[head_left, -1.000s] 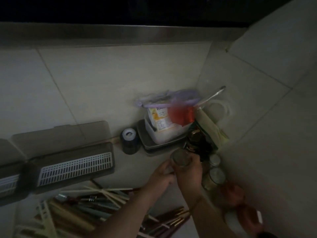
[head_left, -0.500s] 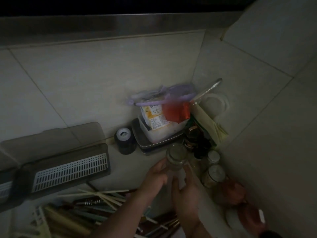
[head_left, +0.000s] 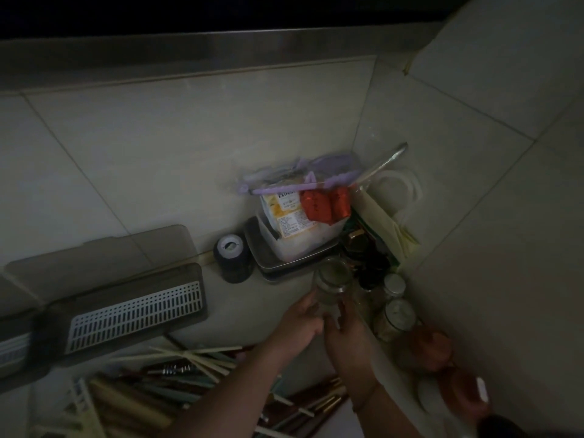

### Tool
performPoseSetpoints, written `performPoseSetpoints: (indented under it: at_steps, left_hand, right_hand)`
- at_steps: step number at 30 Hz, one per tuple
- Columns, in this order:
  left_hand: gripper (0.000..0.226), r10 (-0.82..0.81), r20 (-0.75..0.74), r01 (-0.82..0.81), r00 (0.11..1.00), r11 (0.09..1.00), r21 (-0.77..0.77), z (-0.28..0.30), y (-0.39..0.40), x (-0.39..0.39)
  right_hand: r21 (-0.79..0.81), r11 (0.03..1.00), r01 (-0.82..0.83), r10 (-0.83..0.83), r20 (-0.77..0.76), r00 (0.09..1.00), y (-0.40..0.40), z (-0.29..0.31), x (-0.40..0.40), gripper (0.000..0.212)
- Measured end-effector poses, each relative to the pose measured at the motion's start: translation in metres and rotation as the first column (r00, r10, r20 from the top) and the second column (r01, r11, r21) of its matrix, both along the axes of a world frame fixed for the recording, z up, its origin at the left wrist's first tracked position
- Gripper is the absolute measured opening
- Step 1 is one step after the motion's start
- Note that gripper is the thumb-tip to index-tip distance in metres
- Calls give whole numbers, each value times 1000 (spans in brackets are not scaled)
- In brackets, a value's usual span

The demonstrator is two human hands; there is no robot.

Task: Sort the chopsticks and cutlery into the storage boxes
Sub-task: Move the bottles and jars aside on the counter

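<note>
A heap of chopsticks and cutlery (head_left: 189, 368) lies at the bottom left, pale and dark sticks crossing each other. Behind it stands a dark storage box (head_left: 189, 317) with a white slotted tray (head_left: 136, 308) and its lid (head_left: 104, 254) tilted open. A second box (head_left: 12, 346) shows at the left edge. Neither hand is at the heap. My left hand (head_left: 300, 324) and my right hand (head_left: 347, 339) both hold the lower part of a clear glass jar (head_left: 333, 279), which stands upright on the counter near the corner.
A metal tray (head_left: 268, 263) with a plastic tub and bags fills the corner, a dark round container (head_left: 233, 257) to its left. Lidded jars (head_left: 395, 314), dark bottles and reddish pots (head_left: 426, 349) line the right wall. Tiled walls close in behind and to the right.
My right hand has dropped from the jar's top to its lower side. My left hand stays on the jar. The view shifted slightly.
</note>
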State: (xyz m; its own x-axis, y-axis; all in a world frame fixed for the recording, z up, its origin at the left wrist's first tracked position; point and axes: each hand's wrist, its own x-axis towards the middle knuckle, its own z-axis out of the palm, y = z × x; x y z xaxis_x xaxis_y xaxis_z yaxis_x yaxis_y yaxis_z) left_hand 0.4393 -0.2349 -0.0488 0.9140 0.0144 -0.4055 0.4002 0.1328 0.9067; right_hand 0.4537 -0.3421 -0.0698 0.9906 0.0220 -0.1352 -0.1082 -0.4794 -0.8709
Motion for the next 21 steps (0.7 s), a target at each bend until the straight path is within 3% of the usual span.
performPoseSetpoints:
  at_steps: [3, 6, 8, 13, 16, 19, 21]
  left_hand:
    - [63, 23, -16, -20, 1000, 986, 168, 6, 11, -17]
    - [48, 25, 47, -41, 999, 915, 400, 17, 38, -52]
    - [44, 10, 128, -78, 992, 842, 534, 25, 67, -84]
    - [40, 50, 235, -206, 971, 679, 705, 47, 155, -182]
    - [44, 7, 282, -246, 959, 509, 825, 62, 204, -246]
    - [49, -53, 276, -251, 960, 284, 926, 72, 244, -304]
    - [67, -78, 115, -106, 990, 118, 987, 71, 264, -337]
  right_hand:
    - [-4, 996, 90, -90, -35, 995, 3, 8, -9, 45]
    - [38, 980, 194, -198, 128, 972, 22, 22, -37, 30]
    - [109, 985, 133, -154, 216, 964, 46, 31, -63, 27]
    - [155, 948, -279, 235, 256, 938, 128, 36, -133, 33]
    - [-48, 803, -594, 586, 241, 774, 175, 35, -177, 23]
    - [-360, 594, -720, 801, 177, 572, 212, 35, -221, 49]
    - [-468, 482, -741, 868, 139, 477, 231, 31, -244, 65]
